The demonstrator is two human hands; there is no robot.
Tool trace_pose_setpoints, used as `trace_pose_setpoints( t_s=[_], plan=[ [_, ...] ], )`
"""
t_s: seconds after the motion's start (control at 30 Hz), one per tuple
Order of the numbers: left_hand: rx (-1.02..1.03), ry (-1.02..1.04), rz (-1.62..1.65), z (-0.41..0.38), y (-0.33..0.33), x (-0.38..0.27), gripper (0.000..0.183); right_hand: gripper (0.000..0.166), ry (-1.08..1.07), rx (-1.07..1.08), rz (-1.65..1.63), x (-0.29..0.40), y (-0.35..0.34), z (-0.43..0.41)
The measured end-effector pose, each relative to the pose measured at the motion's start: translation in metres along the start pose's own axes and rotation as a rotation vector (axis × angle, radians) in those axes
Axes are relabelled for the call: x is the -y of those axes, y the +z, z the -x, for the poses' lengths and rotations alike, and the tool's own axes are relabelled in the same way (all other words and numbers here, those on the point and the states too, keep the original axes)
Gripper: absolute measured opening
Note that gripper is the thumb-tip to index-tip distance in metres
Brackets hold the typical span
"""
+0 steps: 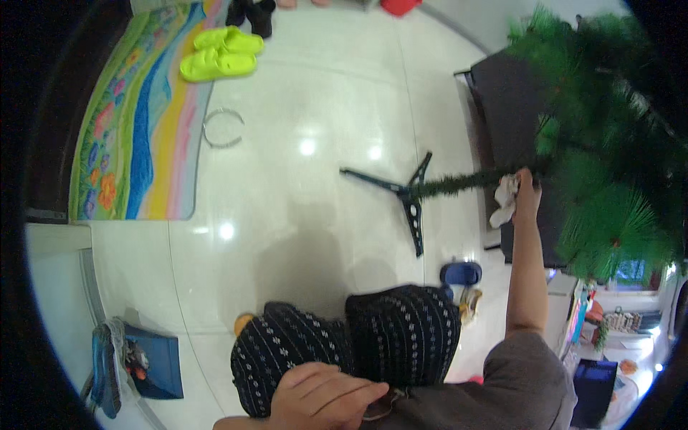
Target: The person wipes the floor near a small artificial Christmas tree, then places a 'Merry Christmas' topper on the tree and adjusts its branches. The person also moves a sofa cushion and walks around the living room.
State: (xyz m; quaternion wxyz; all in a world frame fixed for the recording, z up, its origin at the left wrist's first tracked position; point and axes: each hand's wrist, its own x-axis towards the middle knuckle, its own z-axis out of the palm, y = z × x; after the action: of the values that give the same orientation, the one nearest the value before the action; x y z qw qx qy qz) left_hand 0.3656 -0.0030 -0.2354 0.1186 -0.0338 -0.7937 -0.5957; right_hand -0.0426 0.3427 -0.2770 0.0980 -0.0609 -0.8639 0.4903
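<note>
At the right, my right hand [529, 185] is closed around the trunk [457, 184] of an artificial pine tree, just below its green branches [602, 161]. A crumpled white cloth or tissue [504, 201] is at the same hand, against the trunk. The tree's dark green folding stand [413, 196] spreads its legs on the tiled floor. Low in the view, my left hand [325, 395] is bent in front of my waist, above my dark patterned trousers [403, 333]. Its fingers lie close together, and whether they pinch anything is hidden. A thin pale cord [398, 396] shows by its fingertips.
A dark bench or cabinet [505, 107] stands behind the trunk. Lime-green clogs [220, 59] rest by a colourful mat [145, 123], near a silvery open ring [223, 128]. A blue slipper [461, 273] lies right of my knees; a blue box [156, 365] is at lower left.
</note>
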Motion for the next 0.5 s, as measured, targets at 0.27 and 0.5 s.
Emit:
trace_pose_setpoints(
  t_s=[0.27, 0.5],
  plan=[
    [-0.068, 0.006, -0.003, -0.006, 0.002, 0.0, 0.018, 0.02, 0.033, -0.155, -0.013, 0.023, 0.032, -0.006],
    [-0.091, 0.045, 0.019, -0.008, 0.004, -0.001, 0.015, 0.024, 0.004, -0.114, 0.092, 0.014, 0.044, -0.058]
  ],
)
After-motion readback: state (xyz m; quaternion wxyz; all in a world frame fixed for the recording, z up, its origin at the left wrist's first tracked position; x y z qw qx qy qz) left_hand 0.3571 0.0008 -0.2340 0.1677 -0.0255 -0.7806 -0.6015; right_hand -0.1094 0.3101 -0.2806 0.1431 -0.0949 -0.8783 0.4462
